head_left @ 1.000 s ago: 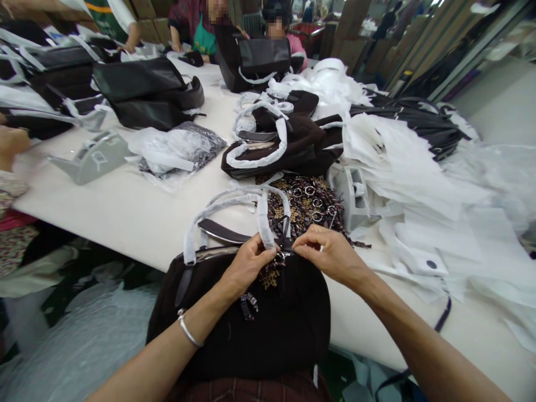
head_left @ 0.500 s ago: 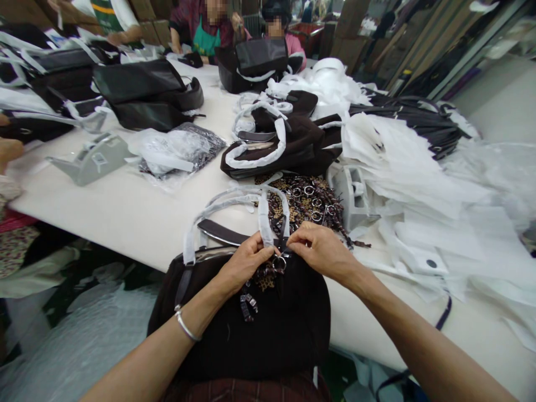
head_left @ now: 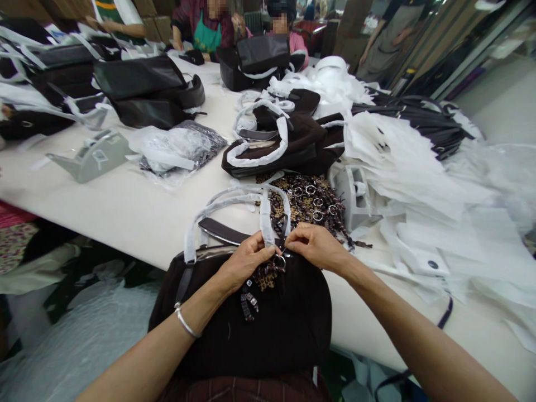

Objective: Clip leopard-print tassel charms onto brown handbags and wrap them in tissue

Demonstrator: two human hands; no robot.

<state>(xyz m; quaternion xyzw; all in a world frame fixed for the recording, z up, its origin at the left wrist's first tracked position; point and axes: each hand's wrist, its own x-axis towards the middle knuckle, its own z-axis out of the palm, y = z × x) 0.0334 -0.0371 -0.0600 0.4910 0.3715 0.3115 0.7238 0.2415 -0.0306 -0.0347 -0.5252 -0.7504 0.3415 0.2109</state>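
A dark brown handbag (head_left: 268,329) stands upright at the table's near edge, its handles (head_left: 264,218) wrapped in white paper. Against its upper front hangs a beaded bag charm (head_left: 268,276) with a metal ring (head_left: 280,262). My left hand (head_left: 247,259) is closed at the ring, thumb and forefinger pinching the charm's top beside a handle base. Just right of the ring, my right hand (head_left: 312,244) makes a pinch on something thin, too small to name. Behind the handles lies a heap of similar charms (head_left: 318,204) with metal rings.
Another brown handbag (head_left: 288,145) lies beyond the charms. A grey tape dispenser (head_left: 354,198) stands right of the heap, another tape dispenser (head_left: 98,156) at left. White paper sheets (head_left: 422,173) cover the right side. Dark bags (head_left: 146,89) and co-workers occupy the far side.
My right hand has shifted slightly left, nearer the ring. My left hand holds almost still. A co-worker's hand at the left edge has drawn away, and a standing person shows at upper right.
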